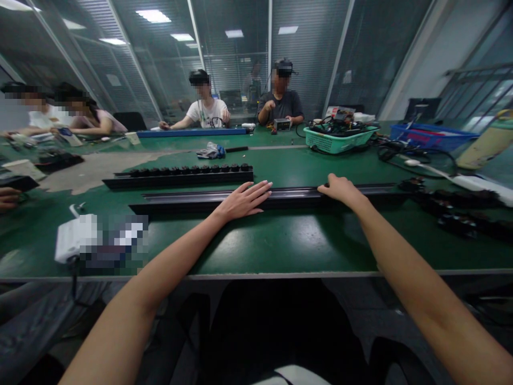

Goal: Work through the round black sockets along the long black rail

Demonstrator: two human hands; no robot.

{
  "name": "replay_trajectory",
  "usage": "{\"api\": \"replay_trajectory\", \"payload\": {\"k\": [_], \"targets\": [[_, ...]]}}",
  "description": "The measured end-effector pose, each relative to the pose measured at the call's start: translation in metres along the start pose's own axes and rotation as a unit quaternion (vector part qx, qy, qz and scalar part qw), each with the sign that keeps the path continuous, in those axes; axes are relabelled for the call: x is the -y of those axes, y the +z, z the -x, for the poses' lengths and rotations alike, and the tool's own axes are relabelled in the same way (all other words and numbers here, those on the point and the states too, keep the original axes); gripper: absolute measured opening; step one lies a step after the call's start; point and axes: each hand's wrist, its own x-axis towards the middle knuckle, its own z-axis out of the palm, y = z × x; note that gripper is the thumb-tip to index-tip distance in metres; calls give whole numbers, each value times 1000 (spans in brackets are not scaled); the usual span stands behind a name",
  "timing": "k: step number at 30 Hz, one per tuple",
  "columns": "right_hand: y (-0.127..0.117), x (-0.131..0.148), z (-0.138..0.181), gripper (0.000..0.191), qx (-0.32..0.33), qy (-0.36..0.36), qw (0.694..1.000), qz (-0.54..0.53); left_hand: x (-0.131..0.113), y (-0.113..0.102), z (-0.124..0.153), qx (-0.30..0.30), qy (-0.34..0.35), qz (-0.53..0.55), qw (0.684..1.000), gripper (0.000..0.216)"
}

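Note:
A long black channel-shaped rail [184, 203] lies crosswise on the green table before me. My left hand [244, 200] rests flat across its middle, palm down, with the fingers stretched toward the right. Farther right, my right hand [339, 188] is closed at the rail's groove. Its thumb and fingers are pressed together, and a dark bit shows at their tips, too small to name. Behind the left part lies a second black rail [180, 182] carrying a row of small black round-topped parts [196, 170].
Clusters of black parts [460, 208] lie at the right, near a white power strip [481, 184]. A green basket [340, 140] of cables and a blue basket [433, 136] stand behind. Gloves [211, 151] lie mid-table; a white box [76, 238] sits front left. Several people work across the table.

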Motion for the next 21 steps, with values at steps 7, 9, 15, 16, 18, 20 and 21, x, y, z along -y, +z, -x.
{"api": "replay_trajectory", "payload": {"k": [7,9,15,16,18,20,21], "targets": [[13,-19,-17,41,-14,-63,998,-26,1,1,0,0,-6,-5,1000,61],[20,-23,-13,34,-54,-65,994,-70,1,3,0,-5,-6,-5,1000,61],[28,-28,-2,25,-93,-60,985,-131,2,5,-1,-19,-11,-10,1000,64],[29,-28,-1,25,-102,-61,984,-129,2,5,-2,-19,-13,-11,1000,64],[30,-29,2,26,-119,-67,983,-122,1,4,-2,-19,-20,-13,1000,64],[31,-30,5,29,-128,-75,982,-114,1,4,-2,-14,-29,-12,999,64],[31,-30,6,30,-131,-79,982,-111,1,3,-2,-10,-33,-9,999,64]]}}
